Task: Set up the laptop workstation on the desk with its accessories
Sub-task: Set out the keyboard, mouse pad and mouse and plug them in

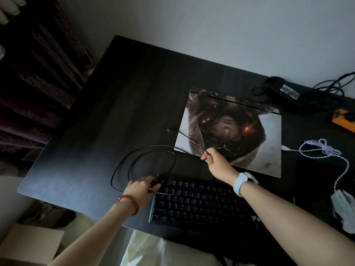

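A closed laptop (pixel 249 121) with a printed picture on its lid lies on the dark desk (pixel 115 102). In front of it sits a black keyboard (pixel 201 204). The keyboard's thin black cable (pixel 146 150) loops on the desk left of the laptop; its plug end (pixel 171 129) lies by the laptop's left edge. My right hand (pixel 215 160) pinches this cable over the laptop's front left corner. My left hand (pixel 143 186) grips the cable at the keyboard's top left corner.
A black power brick (pixel 286 91) with tangled cords lies at the back right. An orange power strip (pixel 345 120) sits at the right edge. A white mouse (pixel 343 206) with a braided white cable (pixel 324 148) lies on a dark pad (pixel 317 181). A cardboard box (pixel 28 242) stands below left.
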### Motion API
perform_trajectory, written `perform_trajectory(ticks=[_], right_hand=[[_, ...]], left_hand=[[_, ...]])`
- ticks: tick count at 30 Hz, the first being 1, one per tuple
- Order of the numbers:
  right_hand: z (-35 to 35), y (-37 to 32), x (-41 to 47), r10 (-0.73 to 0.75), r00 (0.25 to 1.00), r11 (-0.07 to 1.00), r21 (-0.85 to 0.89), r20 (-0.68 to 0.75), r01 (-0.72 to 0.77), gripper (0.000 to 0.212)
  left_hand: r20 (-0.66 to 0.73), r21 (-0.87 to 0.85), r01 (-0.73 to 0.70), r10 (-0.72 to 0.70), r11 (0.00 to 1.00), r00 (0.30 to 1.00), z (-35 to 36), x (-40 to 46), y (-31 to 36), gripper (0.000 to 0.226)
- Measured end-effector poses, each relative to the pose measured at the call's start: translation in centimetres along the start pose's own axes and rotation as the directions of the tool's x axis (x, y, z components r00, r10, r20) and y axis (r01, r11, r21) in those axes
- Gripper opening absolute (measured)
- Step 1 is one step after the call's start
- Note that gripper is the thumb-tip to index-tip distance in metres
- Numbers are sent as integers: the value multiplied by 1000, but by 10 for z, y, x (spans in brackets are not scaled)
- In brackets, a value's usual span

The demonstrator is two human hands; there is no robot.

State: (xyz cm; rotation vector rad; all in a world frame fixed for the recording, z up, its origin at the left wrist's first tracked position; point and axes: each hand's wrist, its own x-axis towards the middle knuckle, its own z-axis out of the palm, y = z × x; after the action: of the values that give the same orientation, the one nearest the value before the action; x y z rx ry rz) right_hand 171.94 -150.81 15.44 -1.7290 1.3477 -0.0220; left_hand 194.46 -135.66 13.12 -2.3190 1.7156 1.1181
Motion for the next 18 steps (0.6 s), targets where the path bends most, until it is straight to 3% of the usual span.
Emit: perform_trajectory(ticks=[5, 10, 14, 18], right_hand=[[7, 29, -30, 67, 997, 988, -140, 37, -61, 19], [20, 41, -50, -8, 988, 956, -291, -152, -37, 16], [13, 63, -67, 38, 958, 853, -490, -283, -179, 20], [22, 80, -86, 122, 943, 876, -413, -308, -248, 23]], left_hand=[[-22, -242, 177, -188, 954, 982, 11, 6, 14, 37], [45, -378, 285, -290, 881, 956, 9, 20, 17, 33], [14, -513, 312, -355, 800, 935, 9, 28, 21, 30], [-43, -546, 249, -324, 800, 945, 10, 30, 23, 30]])
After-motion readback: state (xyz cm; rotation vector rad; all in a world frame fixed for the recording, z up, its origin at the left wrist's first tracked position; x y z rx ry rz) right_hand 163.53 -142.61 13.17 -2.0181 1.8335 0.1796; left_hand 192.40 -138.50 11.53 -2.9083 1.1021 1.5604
